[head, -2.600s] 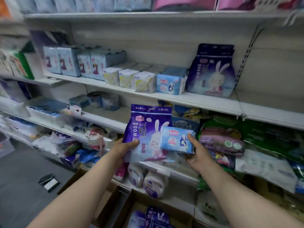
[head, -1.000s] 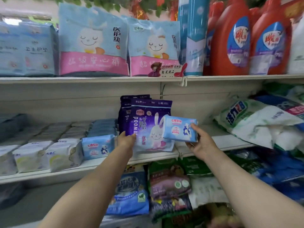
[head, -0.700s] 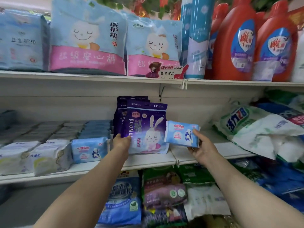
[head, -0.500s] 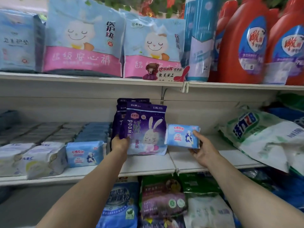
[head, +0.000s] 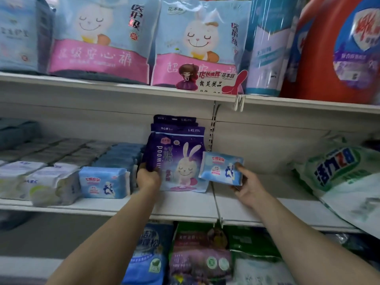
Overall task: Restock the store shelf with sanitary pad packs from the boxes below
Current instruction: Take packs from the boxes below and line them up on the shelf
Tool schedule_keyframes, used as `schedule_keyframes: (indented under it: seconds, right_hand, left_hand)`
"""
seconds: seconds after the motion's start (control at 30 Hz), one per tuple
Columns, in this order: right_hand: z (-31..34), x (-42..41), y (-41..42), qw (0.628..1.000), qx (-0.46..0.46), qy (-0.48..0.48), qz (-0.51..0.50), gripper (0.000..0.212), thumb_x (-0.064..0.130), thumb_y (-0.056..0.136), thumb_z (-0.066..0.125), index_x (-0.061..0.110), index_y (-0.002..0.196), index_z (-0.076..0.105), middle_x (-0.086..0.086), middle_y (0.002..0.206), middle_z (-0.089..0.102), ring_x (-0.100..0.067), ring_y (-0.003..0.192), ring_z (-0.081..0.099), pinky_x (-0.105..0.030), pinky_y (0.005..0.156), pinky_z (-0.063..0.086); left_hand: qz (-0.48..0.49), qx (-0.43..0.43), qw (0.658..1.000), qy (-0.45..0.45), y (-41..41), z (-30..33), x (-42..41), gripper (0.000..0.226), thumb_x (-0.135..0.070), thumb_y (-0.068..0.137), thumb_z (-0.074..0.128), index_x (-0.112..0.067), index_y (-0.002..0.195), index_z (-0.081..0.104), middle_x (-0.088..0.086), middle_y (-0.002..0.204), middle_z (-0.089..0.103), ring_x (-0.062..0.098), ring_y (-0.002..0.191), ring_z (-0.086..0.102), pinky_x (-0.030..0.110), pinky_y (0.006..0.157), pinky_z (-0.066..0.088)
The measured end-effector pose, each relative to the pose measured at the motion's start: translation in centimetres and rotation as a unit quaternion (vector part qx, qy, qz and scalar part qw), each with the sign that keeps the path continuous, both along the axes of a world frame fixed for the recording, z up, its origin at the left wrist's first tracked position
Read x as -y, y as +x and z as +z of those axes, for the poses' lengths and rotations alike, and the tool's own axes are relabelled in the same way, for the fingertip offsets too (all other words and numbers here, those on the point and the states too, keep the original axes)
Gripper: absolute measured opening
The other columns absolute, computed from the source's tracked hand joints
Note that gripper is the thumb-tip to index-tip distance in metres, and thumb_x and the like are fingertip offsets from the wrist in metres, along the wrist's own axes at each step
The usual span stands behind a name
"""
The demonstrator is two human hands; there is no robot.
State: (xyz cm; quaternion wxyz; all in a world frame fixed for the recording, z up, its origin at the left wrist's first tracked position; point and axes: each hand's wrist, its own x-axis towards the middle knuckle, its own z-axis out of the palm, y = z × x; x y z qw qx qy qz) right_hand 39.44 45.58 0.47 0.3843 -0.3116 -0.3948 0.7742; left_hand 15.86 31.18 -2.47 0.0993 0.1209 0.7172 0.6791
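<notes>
My left hand (head: 148, 177) grips the lower left edge of a purple rabbit pack (head: 181, 161), which stands upright on the white middle shelf (head: 185, 208) in front of another purple pack (head: 174, 119). My right hand (head: 245, 189) holds a small light-blue pad pack (head: 221, 168) just right of the purple one, a little above the shelf. A matching light-blue pack (head: 103, 183) fronts a row on the shelf to the left.
White and yellow pad packs (head: 41, 182) fill the shelf's left part. A green and white detergent bag (head: 347, 177) leans at the right. Big rabbit packs (head: 197, 42) and orange detergent bottles (head: 339, 48) stand on the upper shelf. Bags (head: 199, 256) sit below.
Both hands rose from the lower shelves to the middle shelf and moved inward. The purple pack now stands on the shelf against the one behind; the blue pack stays in my right hand.
</notes>
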Motion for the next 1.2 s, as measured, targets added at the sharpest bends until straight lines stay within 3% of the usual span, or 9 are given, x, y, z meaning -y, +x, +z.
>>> schedule_keyframes:
  seconds: [0.1,0.2,0.27,0.4,0.53,0.6,0.73,0.9,1.2]
  right_hand:
    - [-0.3,-0.2,-0.5,0.999,-0.007,-0.001,0.032,0.036,0.02,0.069,0.076,0.008,0.102,0.066,-0.006,0.077,0.076,-0.021,0.078,0.069,-0.034,0.073,0.055]
    - [-0.6,-0.4,-1.1,0.999,-0.017,-0.009,0.045,0.013,0.013,0.089,0.068,0.005,0.098,0.065,-0.008,0.074,0.076,-0.021,0.069,0.072,-0.034,0.065,0.06]
    - [-0.8,-0.5,-1.6,0.999,-0.02,-0.015,0.047,0.009,0.012,0.093,0.064,0.004,0.098,0.063,-0.009,0.073,0.076,-0.024,0.075,0.071,-0.034,0.06,0.061]
    - [-1.3,-0.5,-2.2,0.998,-0.022,-0.019,0.063,0.014,0.012,0.093,0.064,0.002,0.103,0.063,-0.011,0.078,0.076,-0.026,0.079,0.07,-0.038,0.06,0.061]
    - [-1.5,-0.5,-2.8,0.996,-0.024,-0.023,0.077,0.018,0.012,0.093,0.064,0.002,0.107,0.062,-0.013,0.081,0.076,-0.029,0.086,0.069,-0.043,0.069,0.061]
    - [-1.5,-0.3,-3.0,0.996,-0.022,-0.028,0.081,0.019,0.012,0.093,0.065,0.002,0.108,0.062,-0.014,0.083,0.076,-0.031,0.089,0.068,-0.046,0.072,0.06]
    - [-1.2,0.3,-3.3,0.995,-0.024,-0.037,0.088,0.014,0.011,0.094,0.065,0.002,0.104,0.062,-0.017,0.095,0.072,-0.032,0.091,0.067,-0.048,0.074,0.06]
    - [-1.2,1.0,-4.0,0.994,-0.025,-0.041,0.094,0.016,0.01,0.094,0.064,0.001,0.107,0.061,-0.018,0.1,0.07,-0.032,0.094,0.066,-0.051,0.089,0.052]
    - [-0.7,3.1,-5.4,0.994,-0.015,-0.031,0.103,0.009,0.01,0.096,0.059,0.002,0.101,0.061,-0.013,0.073,0.075,-0.028,0.077,0.068,-0.038,0.054,0.061]
  left_hand:
    - [0.006,0.002,1.0,0.022,0.8,-0.3,-0.3,0.041,-0.011,0.094,0.062,-0.01,0.135,0.056,0.015,0.121,0.066,0.034,0.114,0.061,0.044,0.103,0.048]
    - [0.023,-0.014,0.999,0.021,1.2,-0.5,-0.6,0.05,-0.015,0.091,0.068,-0.014,0.138,0.053,0.011,0.124,0.066,0.031,0.116,0.061,0.047,0.105,0.048]
    - [0.03,-0.037,0.999,0.02,1.7,-0.5,-0.5,0.052,-0.013,0.091,0.068,-0.012,0.14,0.051,0.012,0.13,0.063,0.031,0.119,0.059,0.048,0.106,0.047]
    - [0.04,-0.101,0.994,0.012,3.0,-1.1,0.2,0.064,-0.016,0.089,0.073,-0.009,0.145,0.043,0.013,0.139,0.053,0.031,0.129,0.05,0.051,0.11,0.042]
    - [0.086,-0.166,0.981,-0.044,5.5,-1.3,1.4,0.07,-0.019,0.089,0.074,-0.01,0.149,0.039,0.013,0.156,0.032,0.031,0.143,0.029,0.046,0.119,0.028]
    - [0.108,-0.183,0.976,-0.052,6.4,-1.5,1.8,0.066,-0.02,0.088,0.076,-0.014,0.145,0.045,0.013,0.152,0.035,0.032,0.138,0.033,0.043,0.113,0.032]
    - [0.054,-0.111,0.992,0.008,7.0,-1.5,1.7,0.057,-0.024,0.09,0.073,-0.017,0.141,0.048,0.009,0.136,0.042,0.024,0.114,0.053,0.032,0.098,0.041]
    - [0.028,-0.054,0.998,0.032,5.8,-1.9,1.2,0.063,-0.046,0.085,0.074,-0.018,0.138,0.052,0.005,0.132,0.056,0.025,0.12,0.056,0.048,0.106,0.047]
    - [0.021,-0.017,0.997,0.069,4.5,-1.0,1.4,0.055,-0.041,0.089,0.071,-0.018,0.135,0.053,0.004,0.132,0.058,0.026,0.12,0.058,0.046,0.105,0.047]
